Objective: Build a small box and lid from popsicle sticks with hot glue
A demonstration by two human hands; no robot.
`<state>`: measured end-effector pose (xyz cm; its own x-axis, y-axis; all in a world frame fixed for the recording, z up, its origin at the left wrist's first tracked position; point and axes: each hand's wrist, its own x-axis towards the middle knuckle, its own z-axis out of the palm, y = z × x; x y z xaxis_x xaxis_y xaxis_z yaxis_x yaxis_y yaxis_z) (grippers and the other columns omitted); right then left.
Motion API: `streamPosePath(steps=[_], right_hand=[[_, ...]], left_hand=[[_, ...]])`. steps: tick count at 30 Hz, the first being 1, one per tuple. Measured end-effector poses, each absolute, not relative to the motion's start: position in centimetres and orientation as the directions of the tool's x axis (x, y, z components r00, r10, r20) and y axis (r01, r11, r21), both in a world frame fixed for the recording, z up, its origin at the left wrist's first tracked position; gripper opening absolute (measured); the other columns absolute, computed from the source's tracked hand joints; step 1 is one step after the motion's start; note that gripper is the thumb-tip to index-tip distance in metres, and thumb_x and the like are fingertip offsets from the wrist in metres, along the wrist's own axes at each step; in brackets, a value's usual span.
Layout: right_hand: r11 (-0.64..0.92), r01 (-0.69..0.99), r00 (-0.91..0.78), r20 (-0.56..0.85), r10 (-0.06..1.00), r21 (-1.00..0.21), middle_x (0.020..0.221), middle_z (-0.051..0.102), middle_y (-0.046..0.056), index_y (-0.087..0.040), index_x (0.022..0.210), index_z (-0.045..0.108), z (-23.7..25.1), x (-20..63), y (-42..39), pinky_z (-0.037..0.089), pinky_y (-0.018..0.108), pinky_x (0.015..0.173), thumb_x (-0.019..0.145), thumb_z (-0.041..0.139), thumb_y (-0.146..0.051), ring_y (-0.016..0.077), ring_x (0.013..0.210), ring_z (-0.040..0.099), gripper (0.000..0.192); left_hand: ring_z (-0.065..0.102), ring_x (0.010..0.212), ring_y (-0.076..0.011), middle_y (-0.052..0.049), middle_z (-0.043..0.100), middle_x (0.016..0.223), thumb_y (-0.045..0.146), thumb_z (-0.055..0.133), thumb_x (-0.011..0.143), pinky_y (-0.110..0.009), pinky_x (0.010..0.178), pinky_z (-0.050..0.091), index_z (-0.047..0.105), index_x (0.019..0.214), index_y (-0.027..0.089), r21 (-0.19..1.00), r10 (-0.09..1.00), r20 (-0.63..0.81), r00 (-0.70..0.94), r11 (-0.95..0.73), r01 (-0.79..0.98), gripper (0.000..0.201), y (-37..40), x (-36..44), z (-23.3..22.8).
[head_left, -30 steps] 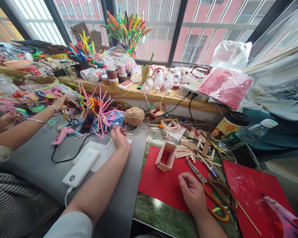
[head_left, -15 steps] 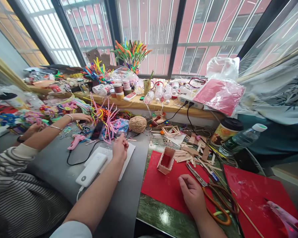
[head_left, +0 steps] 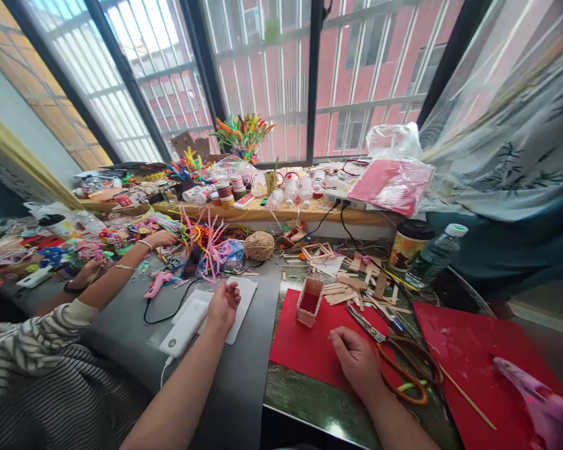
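My left hand (head_left: 224,306) hovers above a white sheet (head_left: 244,304), beside a white power bank (head_left: 187,326). Its fingers curl loosely inward and nothing shows in them. On the red sheet (head_left: 286,342) rests my right hand (head_left: 355,357), fingers bent and thumb close to them, with no object visible in its grip. Scissors with brown handles (head_left: 378,334) lie just to its right. A small open box of wooden sticks (head_left: 309,302) stands upright on the red sheet, ahead of my right hand, touched by neither hand.
Loose craft sticks (head_left: 340,290) lie behind the box. At right are a water bottle (head_left: 434,259), a dark-lidded cup (head_left: 409,245) and a pink glue gun (head_left: 535,397). A twine ball (head_left: 259,245) sits near the sill. A co-worker's arm (head_left: 122,272) reaches across at left.
The camera view has tilted and shifted. My left hand has drawn back from near the pipe cleaners, its fingers loosening and turning upward. My right hand stays by the scissors.
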<state>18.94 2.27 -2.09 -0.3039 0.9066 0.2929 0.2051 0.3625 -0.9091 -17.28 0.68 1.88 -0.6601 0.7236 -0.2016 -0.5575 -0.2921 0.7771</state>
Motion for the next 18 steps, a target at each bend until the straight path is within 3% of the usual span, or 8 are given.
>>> streamPosePath(steps=[4, 7, 11, 18], right_hand=[[0.382, 0.197, -0.352, 0.298, 0.887, -0.903, 0.073, 0.063, 0.002, -0.022, 0.077, 0.063, -1.1, 18.9, 2.1, 0.049, 0.03, 0.069, 0.101, 0.052, -0.042, 0.0202, 0.071, 0.06, 0.033], [0.362, 0.203, -0.342, 0.281, 0.897, -0.91, 0.077, 0.066, 0.002, -0.022, 0.086, 0.065, -0.7, 18.9, 2.0, 0.05, 0.029, 0.07, 0.1, 0.054, -0.04, 0.0192, 0.073, 0.062, 0.026], [0.321, 0.186, -0.346, 0.244, 0.906, -0.929, 0.081, 0.067, 0.002, -0.021, 0.098, 0.065, -1.3, 19.0, 1.5, 0.05, 0.029, 0.07, 0.099, 0.056, -0.04, 0.0189, 0.074, 0.063, 0.021], [0.357, 0.201, -0.423, 0.248, 0.871, -0.912, 0.076, 0.063, 0.001, -0.022, 0.095, 0.065, -1.6, 18.8, 1.3, 0.049, 0.029, 0.064, 0.099, 0.054, -0.041, 0.0188, 0.068, 0.06, 0.022]], left_hand=[[0.068, 0.07, -0.0093, -0.002, 0.072, 0.091, 0.022, 0.061, 0.094, -0.019, 0.06, 0.055, 0.06, 0.086, 0.022, 0.792, 0.661, -0.252, -0.707, -0.278, -0.543, 0.008, 0.3, -16.0, 1.1], [0.071, 0.076, -0.0116, -0.003, 0.071, 0.091, 0.015, 0.057, 0.092, -0.022, 0.065, 0.058, 0.059, 0.086, 0.024, 0.804, 0.628, -0.288, -0.723, -0.252, -0.538, 0.011, -0.1, -14.9, 0.5], [0.074, 0.094, -0.0151, -0.006, 0.07, 0.107, 0.014, 0.057, 0.092, -0.028, 0.08, 0.062, 0.058, 0.092, 0.026, 0.819, 0.613, -0.269, -0.743, -0.26, -0.512, 0.011, -1.1, -13.6, -0.5], [0.07, 0.117, -0.0223, -0.011, 0.066, 0.118, 0.015, 0.071, 0.086, -0.039, 0.102, 0.058, 0.056, 0.1, 0.025, 0.828, 0.565, -0.213, -0.797, -0.328, -0.454, 0.023, -1.3, -14.5, -1.8]])
